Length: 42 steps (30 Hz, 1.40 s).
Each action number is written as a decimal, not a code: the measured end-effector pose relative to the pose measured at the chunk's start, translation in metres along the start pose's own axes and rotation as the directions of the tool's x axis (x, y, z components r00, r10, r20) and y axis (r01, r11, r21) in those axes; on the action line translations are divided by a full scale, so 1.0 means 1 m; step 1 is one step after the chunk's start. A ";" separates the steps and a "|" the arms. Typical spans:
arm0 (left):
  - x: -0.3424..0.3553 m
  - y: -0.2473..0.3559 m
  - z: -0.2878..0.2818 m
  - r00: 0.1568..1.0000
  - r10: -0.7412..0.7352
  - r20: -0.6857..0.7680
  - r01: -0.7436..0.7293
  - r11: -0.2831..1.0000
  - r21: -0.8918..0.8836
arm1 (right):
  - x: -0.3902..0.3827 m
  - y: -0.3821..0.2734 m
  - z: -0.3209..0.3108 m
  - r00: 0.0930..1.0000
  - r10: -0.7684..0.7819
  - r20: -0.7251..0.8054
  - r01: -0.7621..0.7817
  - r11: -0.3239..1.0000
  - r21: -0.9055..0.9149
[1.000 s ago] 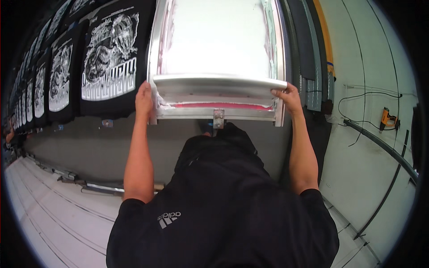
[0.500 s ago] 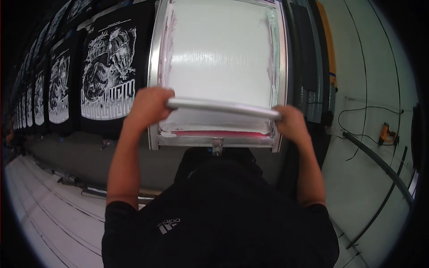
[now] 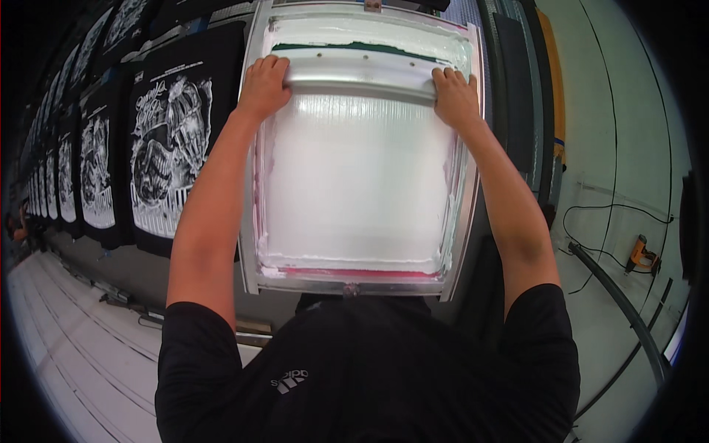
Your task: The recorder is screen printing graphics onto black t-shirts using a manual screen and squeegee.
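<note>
My left hand [image 3: 264, 85] and my right hand [image 3: 458, 100] grip the ends of a long silver squeegee [image 3: 360, 77], fingers curled over its top edge. It lies across the upper part of a metal-framed printing screen [image 3: 249, 221]. White ink [image 3: 358, 181] covers most of the mesh below the squeegee, with ridges of ink along the sides and pink edging at the bottom. A dark green strip shows just beyond the squeegee.
Black shirts with white prints [image 3: 170, 140] lie in rows on the left. A person [image 3: 13, 225] is partly visible at the far left edge. To the right are dark boards [image 3: 517, 96], an orange power tool [image 3: 642, 255], cables and a dark hose [image 3: 617, 303].
Both hands have carried the squeegee from the screen's near end up to its far end, my arms now stretched forward. The screen appears lower and larger in the view.
</note>
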State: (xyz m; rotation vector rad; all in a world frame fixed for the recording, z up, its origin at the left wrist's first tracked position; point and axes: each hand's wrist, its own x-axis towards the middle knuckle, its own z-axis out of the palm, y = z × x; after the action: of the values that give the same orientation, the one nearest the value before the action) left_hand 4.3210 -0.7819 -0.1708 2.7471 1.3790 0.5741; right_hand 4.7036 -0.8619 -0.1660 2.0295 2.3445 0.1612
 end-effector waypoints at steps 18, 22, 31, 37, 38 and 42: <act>-0.286 0.175 -0.157 0.945 -0.131 0.299 0.195 0.961 -0.197 | -0.330 -0.100 -0.111 0.981 -0.070 0.182 -0.021 0.889 0.458; -0.298 0.169 -0.150 0.936 -0.122 0.330 0.199 0.957 -0.212 | -0.325 -0.102 -0.112 0.907 -0.053 0.417 -0.130 0.908 0.399; -0.184 0.106 -0.080 0.992 -0.095 0.078 0.104 0.987 -0.120 | -0.211 -0.060 -0.068 0.993 0.005 0.122 -0.049 0.931 0.361; 0.007 0.008 -0.036 0.965 -0.179 0.194 0.183 0.983 -0.002 | -0.020 0.010 -0.053 0.992 0.091 0.087 -0.106 0.977 0.185; 0.034 -0.009 -0.033 0.962 -0.181 0.206 0.169 0.983 0.073 | 0.010 0.017 -0.052 0.989 0.071 0.127 -0.091 0.982 0.164; 0.117 -0.032 -0.028 0.982 -0.125 0.140 0.126 0.992 0.001 | 0.097 0.065 -0.041 0.992 0.059 0.112 -0.075 0.986 0.147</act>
State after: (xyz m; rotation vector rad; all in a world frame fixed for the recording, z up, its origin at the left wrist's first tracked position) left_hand 4.3503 -0.6760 -0.1131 2.6127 1.4993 0.3715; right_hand 4.7499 -0.7587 -0.1147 2.1255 2.2897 -0.1250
